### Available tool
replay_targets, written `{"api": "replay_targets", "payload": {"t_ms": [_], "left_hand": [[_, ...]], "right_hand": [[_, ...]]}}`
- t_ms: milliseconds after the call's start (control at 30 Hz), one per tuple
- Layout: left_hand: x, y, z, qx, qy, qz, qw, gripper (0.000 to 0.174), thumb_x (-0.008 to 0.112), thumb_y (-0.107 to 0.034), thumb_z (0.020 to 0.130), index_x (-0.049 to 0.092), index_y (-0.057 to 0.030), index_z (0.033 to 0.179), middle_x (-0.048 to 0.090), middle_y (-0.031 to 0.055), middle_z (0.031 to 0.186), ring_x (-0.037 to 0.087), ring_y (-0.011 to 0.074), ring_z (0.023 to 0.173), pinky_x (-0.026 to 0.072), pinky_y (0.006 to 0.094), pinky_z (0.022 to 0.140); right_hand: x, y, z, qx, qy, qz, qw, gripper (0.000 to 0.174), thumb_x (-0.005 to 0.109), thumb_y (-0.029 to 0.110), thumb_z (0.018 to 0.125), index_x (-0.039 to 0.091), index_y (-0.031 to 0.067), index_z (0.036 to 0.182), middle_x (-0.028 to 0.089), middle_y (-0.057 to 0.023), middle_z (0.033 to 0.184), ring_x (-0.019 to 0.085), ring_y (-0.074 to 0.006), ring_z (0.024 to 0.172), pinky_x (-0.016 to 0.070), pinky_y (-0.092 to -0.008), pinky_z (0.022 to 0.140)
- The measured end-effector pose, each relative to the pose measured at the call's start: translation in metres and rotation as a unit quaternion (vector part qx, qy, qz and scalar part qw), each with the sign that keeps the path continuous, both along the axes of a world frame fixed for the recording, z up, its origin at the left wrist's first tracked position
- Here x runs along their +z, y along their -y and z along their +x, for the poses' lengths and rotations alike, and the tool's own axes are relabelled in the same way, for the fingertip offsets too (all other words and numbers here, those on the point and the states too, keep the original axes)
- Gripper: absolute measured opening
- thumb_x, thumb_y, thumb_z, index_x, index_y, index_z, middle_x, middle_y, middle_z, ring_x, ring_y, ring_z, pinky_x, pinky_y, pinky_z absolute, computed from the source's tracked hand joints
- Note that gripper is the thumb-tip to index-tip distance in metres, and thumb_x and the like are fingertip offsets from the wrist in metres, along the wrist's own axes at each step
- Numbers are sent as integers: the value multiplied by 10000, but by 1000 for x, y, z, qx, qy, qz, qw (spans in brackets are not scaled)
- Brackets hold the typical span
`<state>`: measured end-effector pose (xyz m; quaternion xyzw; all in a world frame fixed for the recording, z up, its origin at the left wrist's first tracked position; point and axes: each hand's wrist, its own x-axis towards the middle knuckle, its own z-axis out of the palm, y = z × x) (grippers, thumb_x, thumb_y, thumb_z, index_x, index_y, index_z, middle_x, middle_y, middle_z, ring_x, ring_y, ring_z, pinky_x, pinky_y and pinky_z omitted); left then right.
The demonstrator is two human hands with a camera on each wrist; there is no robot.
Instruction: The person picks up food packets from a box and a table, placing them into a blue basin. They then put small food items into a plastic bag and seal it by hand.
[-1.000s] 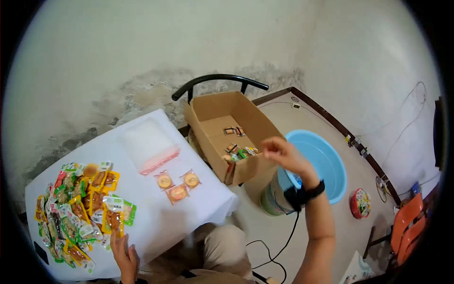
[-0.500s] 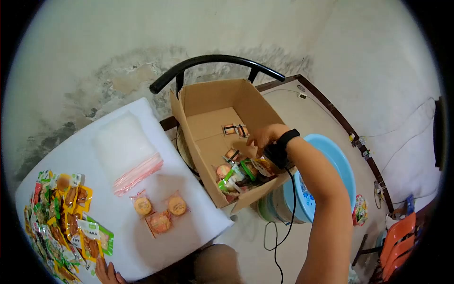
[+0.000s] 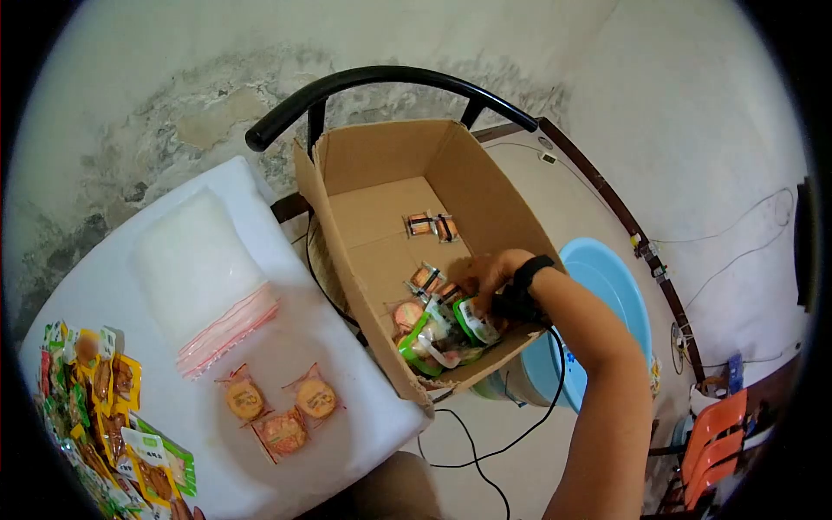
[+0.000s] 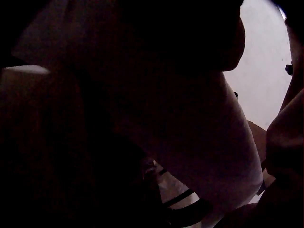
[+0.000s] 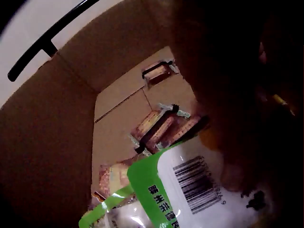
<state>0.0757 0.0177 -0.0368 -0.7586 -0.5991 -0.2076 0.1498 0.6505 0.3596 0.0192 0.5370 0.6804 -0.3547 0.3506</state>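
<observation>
My right hand (image 3: pixel 498 273) reaches down into a cardboard box (image 3: pixel 381 195), with fingers among the snack packets at its near end. In the right wrist view, a fingertip lies against a green and white packet (image 5: pixel 194 180) with a barcode; the dark hand hides the rest, so I cannot tell if it pinches the packet. Small wrapped biscuits (image 3: pixel 426 277) lie beside the fingers, and two more farther back. Only the fingertips of my left hand (image 3: pixel 189 510) show, at the bottom edge by a pile of snack packets (image 3: pixel 95 416). The left wrist view is mostly dark.
Three wrapped round cookies (image 3: pixel 282 433) and a stack of clear zip bags (image 3: pixel 204 260) lie on the white-covered table (image 3: pixel 347 451). A black chair rail (image 3: pixel 390 76) curves behind the box. Right of it stands a blue basin (image 3: pixel 607 295); a black cable (image 3: pixel 485 464) trails below.
My right hand has moved from beside the box, over its near edge and down among the packets. The view has shifted toward the box, leaving my left hand nearly out of frame.
</observation>
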Motion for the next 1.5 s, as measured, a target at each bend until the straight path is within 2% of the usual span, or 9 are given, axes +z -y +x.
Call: {"api": "replay_targets", "payload": {"t_ms": [300,433,600,700,800,1067,1133,1267,1500], "left_hand": [[3,2,2,10,-5,1,1000,295,412,-179,945,589,7,1092,565,206,1179,532,402,1068,430,479,860],[3,3,2,11,-8,-5,1000,297,415,-184,945,588,7,1093,563,200,1184,524,400,1081,422,483,868],[1,3,0,7,-8,-11,1000,308,411,-196,948,584,7,1102,560,202,1187,523,399,1083,424,477,871],[-1,4,-1,8,-4,-10,1000,311,404,-198,951,582,5,1107,560,203,1186,524,399,1081,424,475,875],[-1,2,1,7,6,-7,1000,316,399,-201,953,576,2,1118,559,199,1191,523,400,1082,422,475,878],[0,3,-3,-6,14,8,1000,309,400,-202,956,549,-25,1161,536,197,1224,507,392,1108,408,470,886],[3,6,-2,2,15,-12,1000,313,424,-211,948,541,-34,1178,521,202,1240,494,392,1125,401,468,889],[-45,19,-28,34,41,-30,998,333,534,-168,797,549,-9,1090,455,245,1284,409,426,1198,287,529,990],[-5,8,4,28,304,18,952,494,699,-146,741,506,-37,1182,501,169,1246,470,334,1157,377,425,958]], "right_hand": [[5,3,-7,-116,1,-120,986,382,784,253,650,628,44,929,637,-52,814,574,-164,758,458,-320,632],[-2,5,-2,-117,-46,-11,992,346,753,224,705,633,48,978,645,-31,826,569,-146,741,468,-322,646],[-19,-12,17,-207,-247,288,902,266,681,175,780,641,56,1015,661,-67,939,606,-193,803,480,-329,760],[-18,-25,21,-292,-420,241,825,209,638,122,830,623,20,1012,656,-45,928,595,-132,789,484,-281,742],[-11,-25,15,-383,-447,202,783,177,586,94,870,587,18,1030,642,-19,899,578,-75,798,477,-237,731],[41,-7,5,-324,-476,264,774,193,574,97,881,589,3,1049,640,-34,958,587,-99,850,473,-256,784],[55,2,0,-366,-539,244,718,191,573,100,883,586,3,1047,640,-36,949,587,-94,836,472,-251,778],[107,58,-56,-387,-599,240,658,210,529,130,908,566,10,1076,635,-45,946,597,-94,809,497,-261,720],[85,148,-226,-338,-699,126,618,188,553,85,874,577,27,1051,643,-38,917,611,-109,802,499,-259,711]]}}
